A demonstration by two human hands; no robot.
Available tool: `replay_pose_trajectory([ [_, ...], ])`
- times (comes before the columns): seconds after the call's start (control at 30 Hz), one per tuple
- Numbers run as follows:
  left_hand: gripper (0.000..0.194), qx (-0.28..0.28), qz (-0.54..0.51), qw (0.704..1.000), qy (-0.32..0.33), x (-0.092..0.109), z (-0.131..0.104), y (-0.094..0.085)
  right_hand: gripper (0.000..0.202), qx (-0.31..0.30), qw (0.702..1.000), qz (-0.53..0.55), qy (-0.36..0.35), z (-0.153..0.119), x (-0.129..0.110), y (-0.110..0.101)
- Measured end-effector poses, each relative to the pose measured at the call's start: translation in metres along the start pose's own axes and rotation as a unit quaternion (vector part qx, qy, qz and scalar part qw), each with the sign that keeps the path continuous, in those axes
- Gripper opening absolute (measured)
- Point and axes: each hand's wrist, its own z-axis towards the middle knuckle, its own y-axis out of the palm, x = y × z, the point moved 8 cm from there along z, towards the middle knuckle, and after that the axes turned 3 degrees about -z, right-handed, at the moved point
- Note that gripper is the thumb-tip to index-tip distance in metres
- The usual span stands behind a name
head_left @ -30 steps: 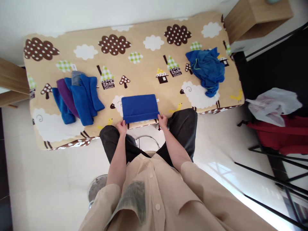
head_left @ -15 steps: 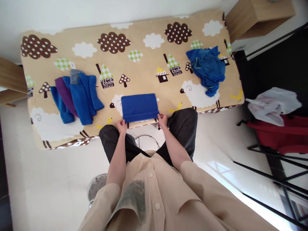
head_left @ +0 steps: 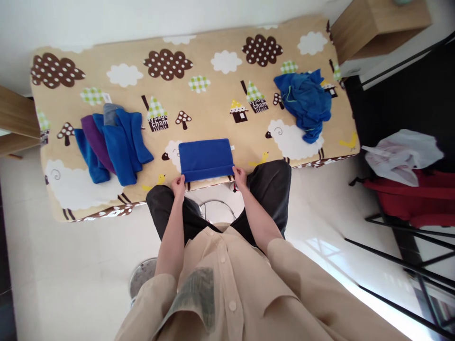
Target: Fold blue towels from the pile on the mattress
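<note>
A blue cloth (head_left: 206, 155), folded into a flat rectangle with a small white tag on its right side, lies near the front edge of the covered surface. Its near edge is turned over in a narrow strip. My left hand (head_left: 178, 185) pinches the near left corner of that strip. At the near right corner, the fingers of my right hand (head_left: 240, 177) are closed on the cloth too. To the left lies a pile of rolled or folded cloths (head_left: 121, 147) in blue, purple and grey. A crumpled heap of blue cloths (head_left: 306, 102) rests on the right.
A beige printed cover (head_left: 199, 109) spreads over the long surface, against a white wall. Wooden shelf units (head_left: 384, 28) stand at both ends. On the right are a white plastic bag (head_left: 405, 154), a red item (head_left: 415, 196) and black metal bars. A round stool (head_left: 142, 279) is at lower left.
The view has shifted very slightly. Both hands stay at the near corners of the folded blue cloth, which looks the same.
</note>
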Motion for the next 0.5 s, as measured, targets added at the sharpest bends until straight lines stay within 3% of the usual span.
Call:
replay_pose_trajectory([
  [0.17, 0.035, -0.056, -0.023, 0.998, -0.030, 0.000, 0.004, 0.006, 0.045, -0.031, 0.999, -0.029, 0.024, 0.003, -0.005, 0.001],
  [0.5, 0.021, -0.037, -0.018, 0.999, -0.035, -0.004, 0.003, 0.003, 0.039, -0.006, 1.000, -0.010, 0.026, 0.012, 0.004, 0.000],
])
